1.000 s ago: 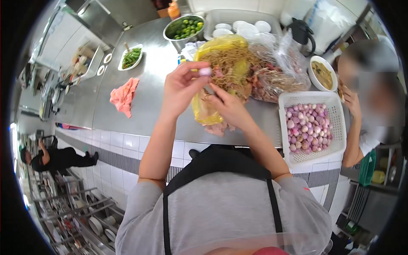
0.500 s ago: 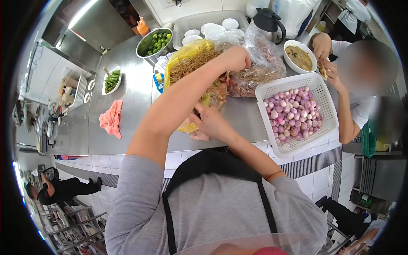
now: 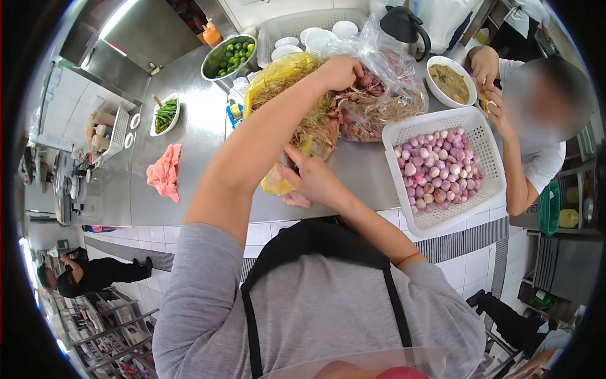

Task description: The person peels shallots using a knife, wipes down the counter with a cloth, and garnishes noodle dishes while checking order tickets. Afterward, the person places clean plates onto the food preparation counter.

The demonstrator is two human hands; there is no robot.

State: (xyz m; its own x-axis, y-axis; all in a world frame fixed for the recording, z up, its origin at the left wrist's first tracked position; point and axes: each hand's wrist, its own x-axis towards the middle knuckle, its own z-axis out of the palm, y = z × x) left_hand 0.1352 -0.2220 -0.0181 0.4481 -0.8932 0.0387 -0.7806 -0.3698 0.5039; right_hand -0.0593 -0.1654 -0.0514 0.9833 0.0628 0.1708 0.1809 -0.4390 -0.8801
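My left hand (image 3: pixel 341 72) reaches far forward, its fingers curled at the mouth of a clear plastic bag (image 3: pixel 392 66) with reddish shallots and dry roots inside. What those fingers grip is hidden. Under my left forearm, my right hand (image 3: pixel 310 180) is at the near end of a yellow plastic bag (image 3: pixel 276 182), thumb and forefinger bent around a small dark object too hidden to name. Brown, stringy dry roots and stems (image 3: pixel 314 126) fill the yellow bag. Peeled purple shallots (image 3: pixel 439 170) fill a white perforated basket (image 3: pixel 404 215) to the right.
A steel bowl of limes (image 3: pixel 231 61), a basket of white dishes (image 3: pixel 268 38) and a black jug (image 3: pixel 399 24) stand behind. Left are a pink cloth (image 3: pixel 165 172) and a dish of green chilies (image 3: pixel 165 117). A co-worker's hands (image 3: pixel 489 82) work beside a soup bowl (image 3: pixel 449 82).
My left hand has drawn back up and slightly left along the clear bag, exposing more reddish shallots. My right hand stays near the yellow bag's end.
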